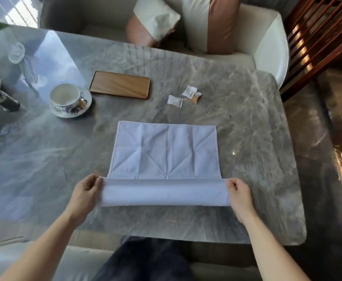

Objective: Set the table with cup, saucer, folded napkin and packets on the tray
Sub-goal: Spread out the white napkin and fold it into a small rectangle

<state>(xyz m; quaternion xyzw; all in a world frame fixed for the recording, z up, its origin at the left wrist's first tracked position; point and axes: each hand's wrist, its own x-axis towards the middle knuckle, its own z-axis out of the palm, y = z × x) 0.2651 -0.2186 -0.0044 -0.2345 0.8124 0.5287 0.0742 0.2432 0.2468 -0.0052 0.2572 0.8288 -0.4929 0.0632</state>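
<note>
Both my hands, left hand and right hand, pinch the napkin at its near corners, folding it on the desk; I'd keep edges level, matching hems before creasing.

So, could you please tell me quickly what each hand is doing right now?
Left hand: closed, pinching the left end of the napkin at its near, folded-over edge.
Right hand: closed, pinching the right end of that same edge.
</note>
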